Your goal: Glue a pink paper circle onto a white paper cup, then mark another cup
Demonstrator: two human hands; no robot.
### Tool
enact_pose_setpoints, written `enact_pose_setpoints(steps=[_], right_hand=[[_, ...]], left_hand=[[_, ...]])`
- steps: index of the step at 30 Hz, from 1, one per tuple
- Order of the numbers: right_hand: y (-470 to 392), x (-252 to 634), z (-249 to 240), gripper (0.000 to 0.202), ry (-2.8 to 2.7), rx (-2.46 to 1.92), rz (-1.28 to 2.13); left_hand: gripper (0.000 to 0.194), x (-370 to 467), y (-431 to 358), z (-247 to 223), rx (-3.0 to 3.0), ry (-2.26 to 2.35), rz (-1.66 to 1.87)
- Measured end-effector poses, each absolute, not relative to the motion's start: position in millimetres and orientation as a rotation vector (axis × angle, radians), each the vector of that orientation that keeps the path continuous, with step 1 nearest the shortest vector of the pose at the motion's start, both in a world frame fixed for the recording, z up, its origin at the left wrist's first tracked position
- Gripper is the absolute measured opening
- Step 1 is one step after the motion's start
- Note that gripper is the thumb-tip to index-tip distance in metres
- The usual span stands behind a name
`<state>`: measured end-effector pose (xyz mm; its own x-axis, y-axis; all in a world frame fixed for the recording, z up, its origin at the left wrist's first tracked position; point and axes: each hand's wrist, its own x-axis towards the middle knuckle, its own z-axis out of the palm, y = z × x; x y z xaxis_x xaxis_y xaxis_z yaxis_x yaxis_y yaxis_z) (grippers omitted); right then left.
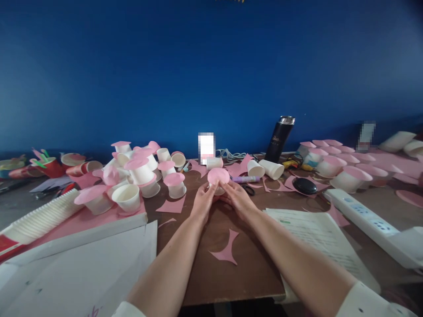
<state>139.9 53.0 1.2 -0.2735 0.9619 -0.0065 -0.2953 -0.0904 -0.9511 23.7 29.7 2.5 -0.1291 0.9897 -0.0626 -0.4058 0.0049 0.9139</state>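
Before me, both hands hold one white paper cup with a pink paper disc [218,175] over its top. My left hand [202,200] wraps the cup's left side, its thumb pressing on the disc's near edge. My right hand [237,198] grips the right side, its thumb meeting the other. Most of the cup's body is hidden behind my fingers. Just left stands another white cup [177,190] topped by a pink disc. A pink paper offcut [226,252] lies on the brown table nearer to me.
Disc-topped cups crowd the left and the right [350,178]. A cup stack [46,215] lies at left. A dark flask [280,140] leans near the blue wall. Printed sheets [310,237] and a white power strip [366,220] are at right, with a black mouse-like object [304,186] behind.
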Motion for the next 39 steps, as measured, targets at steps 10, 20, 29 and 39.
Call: enact_pose_setpoints(steps=[10,20,29,39], right_hand=[[49,143,2,0.035,-1.144,-0.787,1.649],[44,151,9,0.04,-1.08,-0.845,1.614],[40,149,7,0.047,-1.099,-0.851,1.608],[41,150,4,0.034,-1.078,-0.833,1.598]], left_hand=[[0.046,22,25,4,0.798,0.992,1.432],[0.049,25,18,11,0.873,0.989,1.354],[0.044,24,21,5,0.839,0.877,1.383],[0.037,26,18,8,0.795,0.91,1.392]])
